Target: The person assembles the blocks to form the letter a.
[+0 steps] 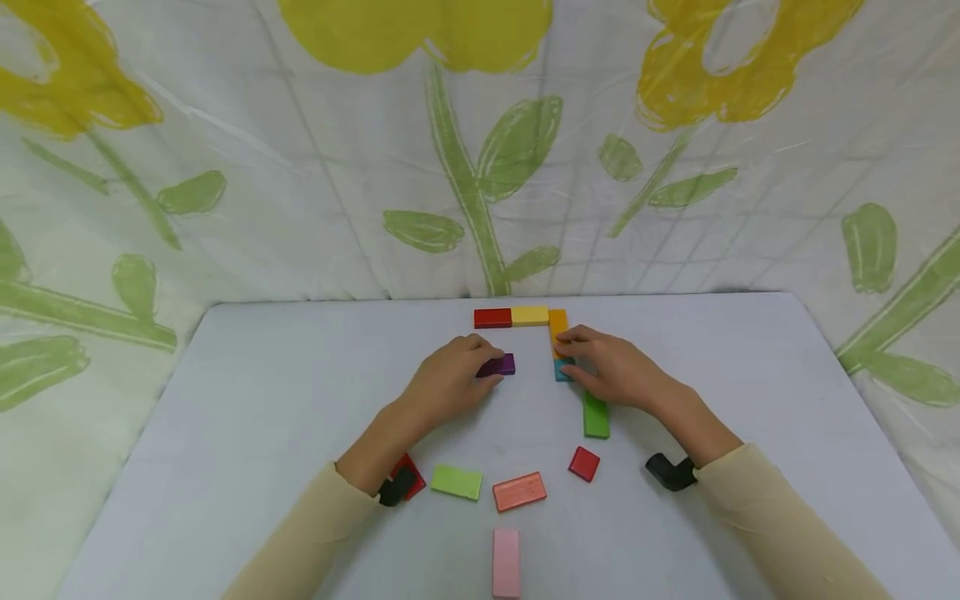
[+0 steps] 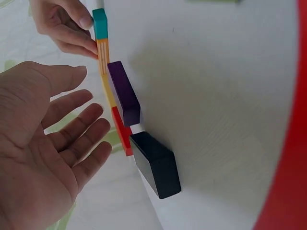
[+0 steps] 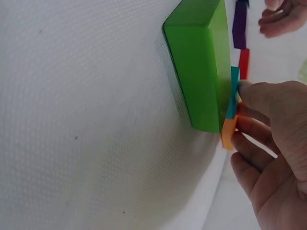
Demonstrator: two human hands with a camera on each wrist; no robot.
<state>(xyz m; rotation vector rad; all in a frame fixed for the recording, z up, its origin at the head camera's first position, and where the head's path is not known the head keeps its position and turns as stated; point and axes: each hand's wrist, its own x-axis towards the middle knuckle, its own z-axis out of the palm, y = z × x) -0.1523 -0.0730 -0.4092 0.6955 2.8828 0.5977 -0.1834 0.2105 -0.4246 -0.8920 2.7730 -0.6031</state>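
Observation:
My left hand (image 1: 453, 372) hovers over a purple block (image 1: 508, 364), covering part of it in the head view. In the left wrist view the fingers of that left hand (image 2: 57, 120) are spread and hold nothing, beside the purple block (image 2: 124, 93) and a dark block (image 2: 163, 167) end to end with it. My right hand (image 1: 615, 367) touches a teal block (image 1: 562, 375) with its thumb, while its other fingers rest at an orange block (image 1: 557, 321) that meets the teal one. Close under the right hand lies a green block (image 1: 596, 417).
A red block (image 1: 492, 318) and a yellow block (image 1: 529, 316) continue the row leftward from the orange block. Nearer me lie a small red block (image 1: 584, 463), a light green block (image 1: 457, 482), a coral block (image 1: 520, 492), a pink block (image 1: 506, 562) and another red block (image 1: 414, 483).

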